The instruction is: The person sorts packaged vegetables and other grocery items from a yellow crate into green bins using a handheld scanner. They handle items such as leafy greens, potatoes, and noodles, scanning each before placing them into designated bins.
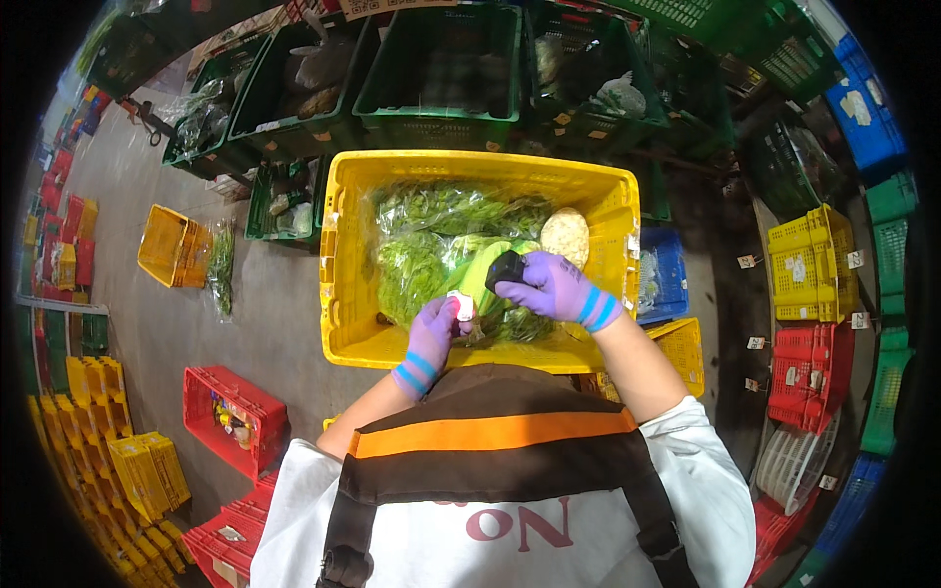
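Observation:
In front of me is a yellow plastic crate (481, 358) holding leafy green vegetables (408, 275) in clear plastic bags. My left hand (432, 334), in a purple glove with blue bands, pinches a small white and pink label (463, 305). Whether the label is fixed to a bag cannot be told. My right hand (555, 287), gloved the same way, grips a black handheld device (506, 272), which looks like a small scanner, just above the label. Beneath it lies a long pale-green vegetable (481, 268). A round cream-coloured item (564, 231) rests at the crate's right side.
Dark green crates (437, 128), some with bagged produce, line the far side. On the left floor are a small yellow crate (173, 246), bagged greens (220, 268) and a red crate (235, 419). A blue crate (673, 272) and rack crates (812, 264) stand right.

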`<action>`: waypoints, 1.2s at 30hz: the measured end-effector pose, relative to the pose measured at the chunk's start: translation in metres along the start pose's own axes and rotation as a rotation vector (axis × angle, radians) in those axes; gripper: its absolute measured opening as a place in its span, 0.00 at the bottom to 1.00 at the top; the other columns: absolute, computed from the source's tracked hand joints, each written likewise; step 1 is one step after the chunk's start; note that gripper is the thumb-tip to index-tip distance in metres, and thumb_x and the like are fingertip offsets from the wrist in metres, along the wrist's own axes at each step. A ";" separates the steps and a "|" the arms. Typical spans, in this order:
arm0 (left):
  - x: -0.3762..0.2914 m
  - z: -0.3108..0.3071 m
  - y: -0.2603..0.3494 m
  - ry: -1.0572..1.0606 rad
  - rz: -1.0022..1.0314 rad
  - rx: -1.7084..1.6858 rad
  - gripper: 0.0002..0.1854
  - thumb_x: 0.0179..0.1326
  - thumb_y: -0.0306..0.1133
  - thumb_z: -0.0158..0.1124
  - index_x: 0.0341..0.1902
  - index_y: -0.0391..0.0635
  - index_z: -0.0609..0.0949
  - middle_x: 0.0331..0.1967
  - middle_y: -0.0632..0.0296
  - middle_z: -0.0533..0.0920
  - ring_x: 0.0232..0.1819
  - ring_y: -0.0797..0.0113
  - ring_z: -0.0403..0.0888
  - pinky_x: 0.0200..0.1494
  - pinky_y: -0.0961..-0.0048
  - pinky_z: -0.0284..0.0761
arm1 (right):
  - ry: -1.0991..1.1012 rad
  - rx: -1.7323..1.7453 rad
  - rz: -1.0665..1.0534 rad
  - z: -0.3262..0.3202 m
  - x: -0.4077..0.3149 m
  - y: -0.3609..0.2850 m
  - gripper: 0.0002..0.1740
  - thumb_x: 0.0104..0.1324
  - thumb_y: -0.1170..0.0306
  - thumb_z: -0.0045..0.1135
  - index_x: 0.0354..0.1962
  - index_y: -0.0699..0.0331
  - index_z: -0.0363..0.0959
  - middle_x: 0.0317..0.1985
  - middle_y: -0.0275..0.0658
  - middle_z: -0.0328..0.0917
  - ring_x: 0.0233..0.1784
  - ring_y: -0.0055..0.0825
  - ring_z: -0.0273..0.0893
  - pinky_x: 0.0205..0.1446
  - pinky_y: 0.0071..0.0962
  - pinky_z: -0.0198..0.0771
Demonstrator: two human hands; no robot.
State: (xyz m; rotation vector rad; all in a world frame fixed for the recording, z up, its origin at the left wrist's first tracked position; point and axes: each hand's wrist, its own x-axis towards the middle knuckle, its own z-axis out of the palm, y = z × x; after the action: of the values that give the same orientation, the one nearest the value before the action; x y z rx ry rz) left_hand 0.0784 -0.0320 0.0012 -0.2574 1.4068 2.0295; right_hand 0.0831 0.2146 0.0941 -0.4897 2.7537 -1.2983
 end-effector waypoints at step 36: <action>0.233 0.208 -0.099 -0.165 -0.068 1.542 0.56 0.56 0.73 0.58 0.75 0.39 0.61 0.71 0.38 0.67 0.70 0.45 0.69 0.72 0.59 0.65 | 1.410 0.542 0.672 -0.018 -0.283 -0.153 0.48 0.60 0.49 0.66 0.67 0.71 0.59 0.60 0.45 0.71 0.60 0.37 0.73 0.62 0.36 0.70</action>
State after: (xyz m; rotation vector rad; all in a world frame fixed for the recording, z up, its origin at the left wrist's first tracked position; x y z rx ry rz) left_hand -0.0013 0.2670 -0.1063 0.5051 2.3014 0.4544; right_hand 0.3874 0.2237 0.1990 1.8177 2.4027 -2.4966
